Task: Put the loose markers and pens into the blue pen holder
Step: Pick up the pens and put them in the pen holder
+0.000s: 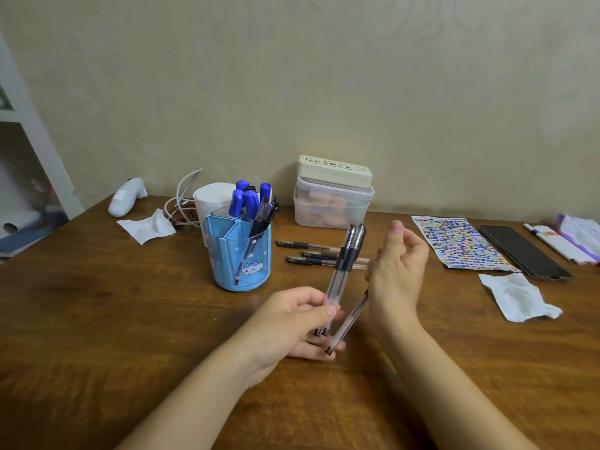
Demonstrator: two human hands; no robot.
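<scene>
The blue pen holder (238, 254) stands on the wooden table (97, 303), left of centre, with several blue-capped markers (243, 199) and pens in its rear compartments. My left hand (292, 323) is shut on two clear black-capped pens (344, 264), held upright in front of the holder and to its right. A third clear pen (349, 321) slants from my left fingers up behind the heel of my right hand (397, 264). That hand is raised, thumb up, fingers loosely curled around nothing. Three more pens (311, 253) lie flat behind my hands.
A stacked pair of plastic boxes (332, 196) stands at the wall. To the right lie a sticker sheet (461, 241), a black phone (522, 251), a white marker (552, 241) and a crumpled tissue (516, 297). A white cup (211, 199), cables and another tissue (146, 225) sit behind the holder.
</scene>
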